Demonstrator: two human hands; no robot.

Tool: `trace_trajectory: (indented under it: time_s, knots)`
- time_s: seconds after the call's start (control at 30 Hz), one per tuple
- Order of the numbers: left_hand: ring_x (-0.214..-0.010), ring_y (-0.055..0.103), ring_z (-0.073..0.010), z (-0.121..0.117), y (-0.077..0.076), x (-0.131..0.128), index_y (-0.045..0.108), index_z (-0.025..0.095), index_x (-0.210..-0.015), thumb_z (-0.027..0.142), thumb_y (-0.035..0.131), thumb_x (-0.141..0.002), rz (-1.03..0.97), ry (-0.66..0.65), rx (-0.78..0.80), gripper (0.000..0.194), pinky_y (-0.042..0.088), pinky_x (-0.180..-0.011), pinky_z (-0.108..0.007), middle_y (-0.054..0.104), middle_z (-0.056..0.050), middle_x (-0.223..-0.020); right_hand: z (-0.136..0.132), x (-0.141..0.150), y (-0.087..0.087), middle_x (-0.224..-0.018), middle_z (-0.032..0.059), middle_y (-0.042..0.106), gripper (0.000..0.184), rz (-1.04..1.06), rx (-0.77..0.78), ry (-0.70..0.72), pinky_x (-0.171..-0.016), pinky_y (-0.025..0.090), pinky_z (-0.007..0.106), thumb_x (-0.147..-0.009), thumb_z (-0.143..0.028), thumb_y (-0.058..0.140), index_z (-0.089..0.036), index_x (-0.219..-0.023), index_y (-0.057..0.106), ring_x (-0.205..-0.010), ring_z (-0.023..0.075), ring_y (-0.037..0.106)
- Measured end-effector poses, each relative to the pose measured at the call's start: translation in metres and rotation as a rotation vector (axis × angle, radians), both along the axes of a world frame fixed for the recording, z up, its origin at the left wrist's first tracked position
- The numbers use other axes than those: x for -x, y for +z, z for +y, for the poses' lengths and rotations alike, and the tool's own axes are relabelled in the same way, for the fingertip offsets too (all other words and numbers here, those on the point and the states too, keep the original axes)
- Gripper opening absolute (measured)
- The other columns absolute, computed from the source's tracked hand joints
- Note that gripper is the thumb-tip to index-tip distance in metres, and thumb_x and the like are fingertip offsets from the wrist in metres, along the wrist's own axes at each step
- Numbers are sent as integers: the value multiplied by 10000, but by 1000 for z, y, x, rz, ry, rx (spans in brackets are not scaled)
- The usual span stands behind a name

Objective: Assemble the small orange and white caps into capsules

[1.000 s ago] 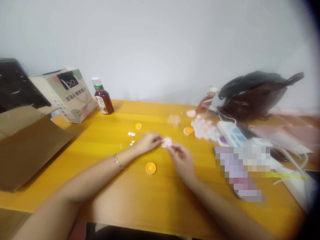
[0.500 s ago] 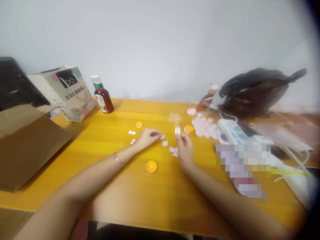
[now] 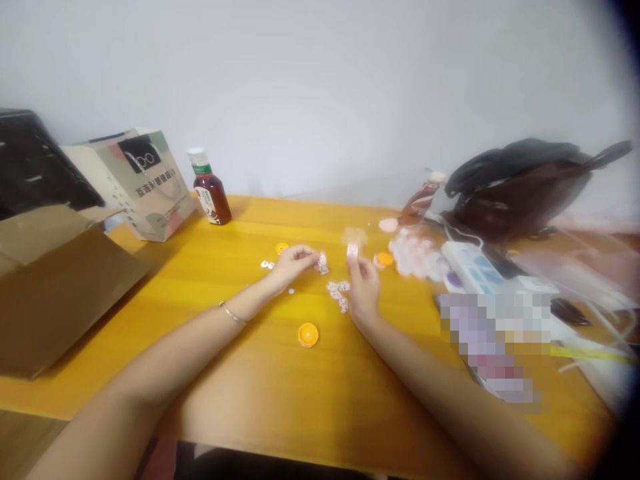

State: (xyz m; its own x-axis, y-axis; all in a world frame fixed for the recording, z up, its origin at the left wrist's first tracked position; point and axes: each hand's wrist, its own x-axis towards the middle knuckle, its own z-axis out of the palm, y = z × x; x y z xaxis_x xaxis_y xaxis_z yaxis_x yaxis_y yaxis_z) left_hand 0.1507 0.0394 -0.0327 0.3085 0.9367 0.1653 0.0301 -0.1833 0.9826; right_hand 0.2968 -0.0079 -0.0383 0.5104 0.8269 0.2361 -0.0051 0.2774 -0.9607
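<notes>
My left hand [image 3: 294, 262] hovers over the yellow table [image 3: 280, 393], its fingers pinched on a small white piece [image 3: 323, 262]. My right hand [image 3: 363, 285] is raised beside it, thumb and fingers pinched on another small white piece [image 3: 351, 250]. Between the two hands a few small white pieces [image 3: 339, 291] lie scattered on the table. An orange cap [image 3: 308, 334] lies nearer me, below the hands. A bracelet [image 3: 231, 313] is on my left wrist.
A brown cardboard box [image 3: 60, 287] and a printed paper bag [image 3: 145, 183] stand at the left, a dark drink bottle [image 3: 210, 193] behind. At the right are a pile of pale caps [image 3: 415, 257], a power strip [image 3: 475, 267] and a dark bag [image 3: 520, 187]. More orange caps [image 3: 384, 259] lie about.
The hands were together on one white cluster; they have pulled apart, each pinching a small piece, and several white pieces now lie on the table between them.
</notes>
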Motion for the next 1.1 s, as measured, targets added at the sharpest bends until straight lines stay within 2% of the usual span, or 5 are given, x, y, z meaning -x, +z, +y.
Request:
trace_trajectory:
  time_s: [0.3, 0.5, 0.8, 0.97, 1.1]
  knots:
    - [-615, 554, -77, -39, 13, 27, 589, 163, -1051, 261, 654, -694, -144, -96, 184, 376, 420, -639, -209, 645, -13, -725, -46, 9, 6, -610, -31, 568, 175, 150, 72, 247, -605, 396, 241, -678, -352, 644, -183, -673, 598, -578, 97, 484]
    - [-739, 602, -125, -62, 16, 31, 658, 128, -833, 241, 711, -639, -196, -109, 256, 231, 450, -731, -257, 671, -51, -819, -52, 13, 1, -586, -38, 570, 126, 102, 139, 384, -608, 400, 250, -631, -292, 681, -184, -616, 618, -557, 94, 476]
    - [-681, 611, -111, -68, 13, 22, 583, 121, -764, 229, 697, -654, -185, -66, 224, 192, 469, -709, -250, 647, -21, -727, -59, 13, 6, -647, -10, 635, 136, 30, 206, 471, -665, 459, 283, -641, -330, 677, -207, -674, 630, -620, 130, 550]
    - [-665, 598, -98, -69, 8, 23, 528, 157, -1019, 225, 639, -723, -125, -125, 47, 323, 459, -684, -225, 615, -5, -726, -57, 13, 3, -679, 12, 677, 153, 134, 236, 522, -681, 479, 287, -650, -318, 685, -191, -711, 625, -636, 134, 598]
    - [-740, 607, -125, -69, 3, 22, 594, 125, -910, 221, 588, -757, 32, -92, -75, 181, 468, -720, -242, 645, -55, -805, -56, 12, 1, -693, 8, 692, 149, 241, 241, 539, -696, 488, 273, -640, -285, 701, -186, -708, 612, -641, 123, 621]
